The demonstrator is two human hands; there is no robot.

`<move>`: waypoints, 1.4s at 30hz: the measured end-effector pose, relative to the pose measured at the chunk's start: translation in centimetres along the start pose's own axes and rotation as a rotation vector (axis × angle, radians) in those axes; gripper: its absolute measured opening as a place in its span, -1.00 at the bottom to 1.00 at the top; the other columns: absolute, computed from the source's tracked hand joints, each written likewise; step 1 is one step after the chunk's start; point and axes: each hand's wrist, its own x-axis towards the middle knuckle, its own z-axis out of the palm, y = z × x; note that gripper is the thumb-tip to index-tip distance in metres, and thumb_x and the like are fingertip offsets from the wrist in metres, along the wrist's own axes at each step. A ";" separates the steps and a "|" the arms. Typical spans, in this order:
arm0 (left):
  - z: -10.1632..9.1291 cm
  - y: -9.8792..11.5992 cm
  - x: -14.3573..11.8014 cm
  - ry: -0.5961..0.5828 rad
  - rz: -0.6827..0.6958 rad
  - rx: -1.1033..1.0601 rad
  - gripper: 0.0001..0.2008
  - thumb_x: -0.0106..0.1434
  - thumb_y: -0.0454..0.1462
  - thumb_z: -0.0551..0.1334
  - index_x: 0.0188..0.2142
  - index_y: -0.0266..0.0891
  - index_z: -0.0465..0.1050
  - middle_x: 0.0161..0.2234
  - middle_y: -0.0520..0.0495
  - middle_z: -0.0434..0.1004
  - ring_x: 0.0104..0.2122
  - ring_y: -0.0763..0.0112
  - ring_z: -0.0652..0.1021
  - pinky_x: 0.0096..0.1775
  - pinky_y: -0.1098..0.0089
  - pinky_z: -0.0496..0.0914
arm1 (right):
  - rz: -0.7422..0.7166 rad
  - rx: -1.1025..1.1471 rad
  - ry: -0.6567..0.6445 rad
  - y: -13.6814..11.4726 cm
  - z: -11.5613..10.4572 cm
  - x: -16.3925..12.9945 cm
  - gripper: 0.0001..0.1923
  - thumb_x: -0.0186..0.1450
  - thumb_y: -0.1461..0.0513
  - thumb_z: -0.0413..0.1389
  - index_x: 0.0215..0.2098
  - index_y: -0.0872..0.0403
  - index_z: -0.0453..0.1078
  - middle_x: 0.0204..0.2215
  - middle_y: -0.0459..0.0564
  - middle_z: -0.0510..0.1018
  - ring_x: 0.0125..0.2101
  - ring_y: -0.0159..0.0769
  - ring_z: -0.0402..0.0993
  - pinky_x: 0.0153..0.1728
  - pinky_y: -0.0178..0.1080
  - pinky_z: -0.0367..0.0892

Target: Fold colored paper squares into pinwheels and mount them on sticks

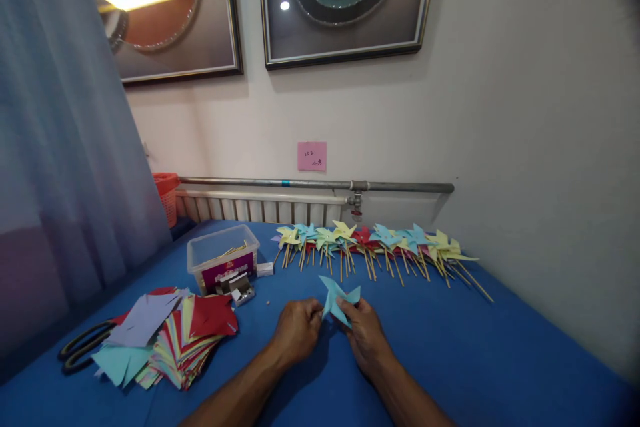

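Note:
A light blue paper pinwheel, its blades folded in to the middle, is held above the blue table. My right hand grips it from the right, thumb over the front of the paper and fingers behind. Close to its left blade is my left hand, with thumb and fingers pinched together. Whatever those fingertips hold is too small or hidden to make out. No stick can be seen on this pinwheel.
Finished pinwheels on sticks lie in a row at the back. Left are a clear plastic box of sticks, a small open box, a white box, cut paper stacks and scissors. A radiator pipe runs along the wall.

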 end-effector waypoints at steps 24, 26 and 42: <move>0.2 0.0 -0.1 0.008 0.014 -0.060 -0.77 0.28 -0.32 0.07 -0.39 -0.25 0.49 -0.54 0.05 0.38 -0.46 0.43 0.39 -0.38 0.44 0.15 | 0.030 0.044 0.031 -0.2 -0.2 0.1 -0.66 -0.08 0.13 0.43 -0.35 0.03 0.51 -0.42 -0.07 0.66 -0.35 -0.18 0.58 -0.31 -0.23 0.43; 0.2 0.0 -0.1 0.004 0.012 -0.066 -0.77 0.28 -0.33 0.06 -0.39 -0.25 0.49 -0.53 0.05 0.39 -0.46 0.44 0.40 -0.38 0.44 0.16 | 0.036 0.043 0.021 -0.3 -0.2 0.0 -0.67 -0.07 0.13 0.42 -0.36 0.03 0.51 -0.42 -0.06 0.66 -0.34 -0.17 0.58 -0.30 -0.23 0.43; -0.4 -0.4 0.2 0.038 -0.050 0.022 -0.86 0.25 -0.32 0.17 -0.34 -0.25 0.52 -0.45 0.04 0.52 -0.41 0.44 0.44 -0.35 0.44 0.16 | -0.061 0.037 0.144 -1.1 -1.2 1.1 -0.71 -0.11 0.17 0.42 -0.45 0.00 0.48 -0.50 -0.12 0.64 -0.46 -0.21 0.55 -0.44 -0.26 0.40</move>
